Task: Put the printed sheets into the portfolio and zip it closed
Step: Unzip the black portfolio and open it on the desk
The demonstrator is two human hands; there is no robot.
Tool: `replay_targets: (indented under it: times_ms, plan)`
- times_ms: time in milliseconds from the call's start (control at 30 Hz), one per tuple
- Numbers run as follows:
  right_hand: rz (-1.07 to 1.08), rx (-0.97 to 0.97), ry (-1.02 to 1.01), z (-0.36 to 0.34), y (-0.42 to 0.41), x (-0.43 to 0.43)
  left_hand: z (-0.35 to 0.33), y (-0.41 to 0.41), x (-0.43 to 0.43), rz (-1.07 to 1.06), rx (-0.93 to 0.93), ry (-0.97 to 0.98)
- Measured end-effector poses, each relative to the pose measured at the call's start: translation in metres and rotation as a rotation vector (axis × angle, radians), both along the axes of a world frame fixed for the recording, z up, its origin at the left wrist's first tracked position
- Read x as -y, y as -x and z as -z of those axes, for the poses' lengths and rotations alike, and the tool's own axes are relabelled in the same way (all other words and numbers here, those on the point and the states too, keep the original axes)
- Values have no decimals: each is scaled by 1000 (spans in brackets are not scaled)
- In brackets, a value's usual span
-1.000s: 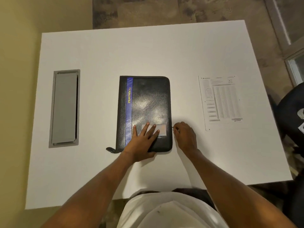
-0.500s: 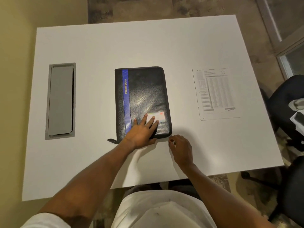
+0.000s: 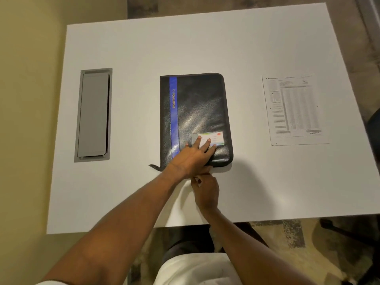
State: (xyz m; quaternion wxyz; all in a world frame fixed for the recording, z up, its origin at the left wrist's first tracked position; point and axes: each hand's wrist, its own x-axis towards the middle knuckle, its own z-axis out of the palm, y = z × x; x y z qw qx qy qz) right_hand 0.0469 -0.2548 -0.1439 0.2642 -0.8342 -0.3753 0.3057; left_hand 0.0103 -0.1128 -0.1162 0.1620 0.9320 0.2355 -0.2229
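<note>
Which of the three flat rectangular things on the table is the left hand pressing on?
The black leather portfolio with the blue stripe, in the middle. The left hand lies flat on it; the others lie untouched.

Black portfolio (image 3: pixel 201 108) w/ blue stripe, white table (image 3: pixel 205 42), grey tray (image 3: pixel 93 115).

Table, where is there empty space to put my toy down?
The white table is bare along the far edge, between the gray cable hatch and the black portfolio, and between the portfolio and the printed sheets. It is crowded at the portfolio's near edge, where the left hand and right hand work.
</note>
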Motion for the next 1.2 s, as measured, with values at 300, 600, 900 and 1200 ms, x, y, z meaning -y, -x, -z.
replay_targets:
  times_ms: [300,600,900,1200]
  plan:
    - [154,-381,2,-6,48,-15,-22,4,34,-134,139,-189]
    - [-26,-113,-178,-25,3,6,-36,32,67,-347,481,-232]
    - [-279,314,-31,-49,-50,-23,-42,79,83,-950,810,232]
    - [-623,426,304,-50,-64,-35,-65,108,93,-1479,1122,177]
